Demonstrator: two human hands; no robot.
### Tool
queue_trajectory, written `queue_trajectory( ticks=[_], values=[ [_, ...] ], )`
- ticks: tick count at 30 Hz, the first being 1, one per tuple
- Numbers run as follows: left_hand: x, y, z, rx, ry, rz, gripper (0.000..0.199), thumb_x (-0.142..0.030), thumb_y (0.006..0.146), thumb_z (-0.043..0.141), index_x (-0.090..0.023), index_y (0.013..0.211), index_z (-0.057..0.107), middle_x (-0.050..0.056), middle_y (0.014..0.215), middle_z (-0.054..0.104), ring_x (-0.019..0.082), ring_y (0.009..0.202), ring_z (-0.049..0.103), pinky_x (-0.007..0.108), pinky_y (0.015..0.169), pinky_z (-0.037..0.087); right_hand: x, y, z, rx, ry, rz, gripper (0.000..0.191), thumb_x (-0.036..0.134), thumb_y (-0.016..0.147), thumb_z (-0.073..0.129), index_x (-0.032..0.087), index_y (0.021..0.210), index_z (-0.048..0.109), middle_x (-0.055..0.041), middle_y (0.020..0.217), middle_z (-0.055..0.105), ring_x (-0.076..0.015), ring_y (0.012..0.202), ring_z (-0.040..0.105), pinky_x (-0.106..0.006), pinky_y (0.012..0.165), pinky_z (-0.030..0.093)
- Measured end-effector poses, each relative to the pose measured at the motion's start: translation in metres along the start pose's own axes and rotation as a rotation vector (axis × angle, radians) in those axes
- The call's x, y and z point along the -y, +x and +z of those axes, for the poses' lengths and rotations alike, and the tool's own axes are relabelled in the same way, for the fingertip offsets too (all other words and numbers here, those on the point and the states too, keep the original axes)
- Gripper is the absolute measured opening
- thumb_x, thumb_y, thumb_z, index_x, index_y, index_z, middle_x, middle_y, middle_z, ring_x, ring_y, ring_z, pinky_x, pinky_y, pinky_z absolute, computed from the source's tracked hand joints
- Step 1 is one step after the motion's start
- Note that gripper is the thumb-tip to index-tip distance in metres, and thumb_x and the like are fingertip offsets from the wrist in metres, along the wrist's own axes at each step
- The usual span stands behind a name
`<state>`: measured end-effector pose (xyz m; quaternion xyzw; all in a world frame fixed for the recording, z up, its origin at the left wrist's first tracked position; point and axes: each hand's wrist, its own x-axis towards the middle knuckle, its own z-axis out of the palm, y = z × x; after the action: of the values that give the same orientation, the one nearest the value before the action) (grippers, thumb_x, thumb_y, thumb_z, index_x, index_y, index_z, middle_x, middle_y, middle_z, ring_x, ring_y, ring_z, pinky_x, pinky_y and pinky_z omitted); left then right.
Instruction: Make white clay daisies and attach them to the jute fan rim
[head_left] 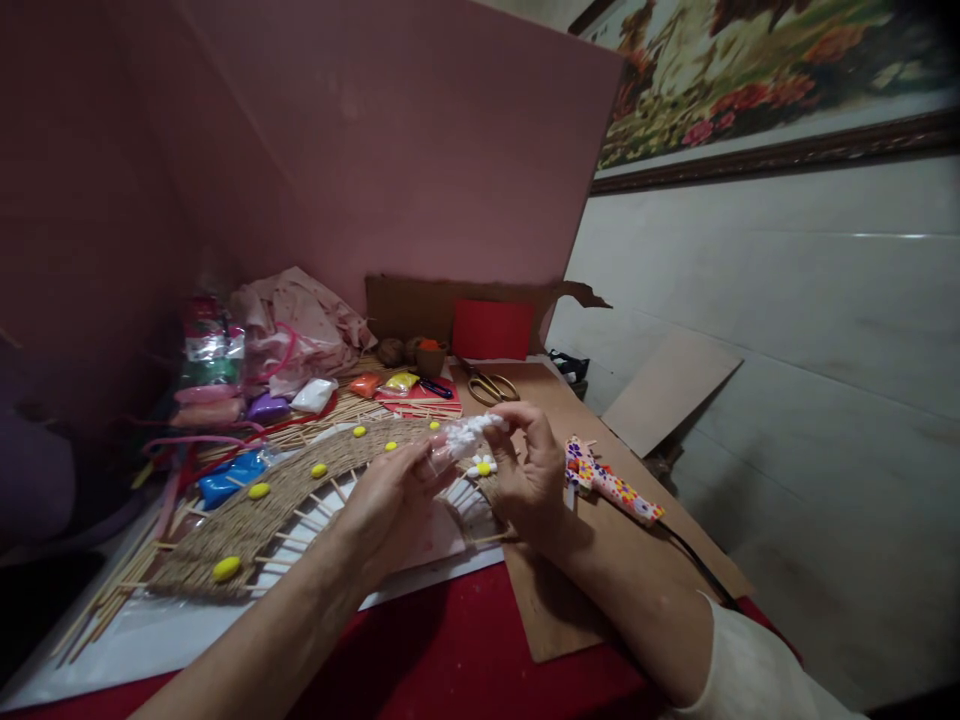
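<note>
- The left forearm rises from the bottom edge, left of centre, and the left grip [394, 500] is turned inward with its fingers stretched forward and to the right.
- The right forearm comes in from the lower right, out of a pale sleeve [757, 665]; the right grip [536, 485] is bent, thumb and forefinger drawn together.
- The desk [420, 650] is red, partly covered by a white sheet [105, 660] on the left and a brown board [555, 620] on the right.
- A pink panel [420, 150] stands behind; to the right is a pale tiled wall [825, 330] with a framed picture [780, 85].
- On the sheet lies a woven arc [289, 500] on thin sticks, dotted with yellow ovals [226, 569]; a white flower [484, 466] with a yellow centre sits near its right end.
- Scissors [493, 388] lie on the board beyond the hands; a flower-patterned tool [626, 492] lies to their right.
- The small white pieces [466, 436] are clustered at the left grip's fingers, above the arc and just above the flower in view.
- The left grip supports them with fingers unclenched; the right grip pinches at the right end of the cluster.
</note>
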<state>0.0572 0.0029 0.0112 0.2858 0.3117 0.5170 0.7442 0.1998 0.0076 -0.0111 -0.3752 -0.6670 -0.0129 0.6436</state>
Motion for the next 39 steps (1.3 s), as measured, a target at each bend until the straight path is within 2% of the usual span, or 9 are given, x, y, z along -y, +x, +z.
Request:
queue_trajectory(
  ticks=[5, 11, 17, 21, 24, 30, 35, 37, 39],
  values=[
    [-0.001, -0.001, 0.0, 0.049, -0.03, -0.01, 0.012, -0.016, 0.082, 0.056, -0.012, 0.081, 0.068, 0.008, 0.085, 0.071, 0.016, 0.083, 0.064, 0.032, 0.089, 0.045, -0.003, 0.003, -0.001, 0.211, -0.148, -0.17, 0.015, 0.023, 0.089, 0.052, 0.02, 0.104, 0.055, -0.0081, 0.097, 0.061, -0.022, 0.093, 0.056, -0.039, 0.081, 0.048],
    [-0.004, -0.002, -0.001, 0.007, 0.016, 0.004, 0.01, -0.018, 0.079, 0.06, -0.012, 0.081, 0.067, 0.008, 0.08, 0.071, 0.018, 0.079, 0.065, 0.031, 0.081, 0.048, -0.01, 0.008, -0.003, 0.321, -0.144, -0.186, 0.026, 0.026, 0.087, 0.057, 0.02, 0.111, 0.052, -0.0093, 0.101, 0.06, -0.0221, 0.094, 0.058, -0.037, 0.079, 0.051],
    [-0.004, 0.007, -0.006, 0.015, 0.08, 0.076, 0.009, -0.019, 0.075, 0.066, -0.011, 0.077, 0.069, 0.009, 0.083, 0.072, 0.017, 0.08, 0.066, 0.03, 0.082, 0.049, -0.017, 0.007, -0.004, 0.248, -0.201, -0.169, 0.018, 0.025, 0.09, 0.053, 0.02, 0.107, 0.052, -0.0077, 0.097, 0.06, -0.0203, 0.09, 0.057, -0.035, 0.077, 0.049],
    [-0.003, 0.009, -0.003, 0.039, 0.12, 0.078, 0.007, -0.018, 0.075, 0.066, -0.012, 0.073, 0.068, 0.008, 0.079, 0.072, 0.016, 0.077, 0.065, 0.031, 0.083, 0.049, -0.018, 0.009, -0.003, 0.326, -0.189, -0.181, 0.02, 0.027, 0.087, 0.058, 0.018, 0.104, 0.053, -0.0086, 0.097, 0.058, -0.02, 0.087, 0.056, -0.032, 0.073, 0.049],
    [-0.003, 0.011, 0.001, 0.003, 0.161, 0.062, 0.009, -0.018, 0.075, 0.065, -0.011, 0.071, 0.069, 0.008, 0.076, 0.072, 0.016, 0.074, 0.065, 0.03, 0.08, 0.049, -0.02, 0.01, -0.003, 0.353, -0.204, -0.13, 0.013, 0.028, 0.088, 0.056, 0.018, 0.096, 0.055, -0.0063, 0.088, 0.059, -0.0189, 0.082, 0.056, -0.03, 0.07, 0.047],
    [-0.004, 0.011, 0.007, 0.004, 0.194, 0.098, 0.012, -0.019, 0.076, 0.063, -0.009, 0.075, 0.07, 0.011, 0.079, 0.073, 0.018, 0.076, 0.065, 0.03, 0.077, 0.05, -0.016, 0.008, -0.001, 0.164, -0.229, -0.054, 0.014, 0.031, 0.092, 0.05, 0.017, 0.093, 0.055, -0.0057, 0.084, 0.061, -0.0172, 0.076, 0.058, -0.028, 0.068, 0.045],
    [0.001, 0.007, 0.005, 0.008, 0.133, 0.113, 0.012, -0.018, 0.076, 0.062, -0.01, 0.078, 0.07, 0.011, 0.085, 0.073, 0.018, 0.08, 0.066, 0.03, 0.078, 0.05, -0.011, 0.006, -0.001, 0.073, -0.212, -0.035, 0.011, 0.028, 0.092, 0.049, 0.019, 0.091, 0.055, -0.0044, 0.082, 0.061, -0.0166, 0.076, 0.058, -0.027, 0.068, 0.046],
    [0.002, 0.006, 0.003, -0.001, 0.099, 0.124, 0.011, -0.019, 0.075, 0.063, -0.01, 0.078, 0.07, 0.01, 0.083, 0.073, 0.018, 0.079, 0.066, 0.03, 0.078, 0.05, -0.012, 0.006, -0.001, 0.092, -0.192, -0.041, 0.01, 0.028, 0.092, 0.05, 0.019, 0.092, 0.055, -0.0047, 0.083, 0.06, -0.0165, 0.076, 0.058, -0.027, 0.068, 0.046],
    [0.002, 0.003, 0.0, 0.02, 0.08, 0.125, 0.012, -0.021, 0.075, 0.064, -0.01, 0.079, 0.07, 0.01, 0.083, 0.073, 0.018, 0.08, 0.066, 0.029, 0.081, 0.049, -0.014, 0.005, 0.0, 0.201, -0.169, -0.074, 0.012, 0.029, 0.09, 0.053, 0.018, 0.096, 0.055, -0.0054, 0.086, 0.06, -0.0166, 0.076, 0.058, -0.027, 0.067, 0.046]
  ],
)
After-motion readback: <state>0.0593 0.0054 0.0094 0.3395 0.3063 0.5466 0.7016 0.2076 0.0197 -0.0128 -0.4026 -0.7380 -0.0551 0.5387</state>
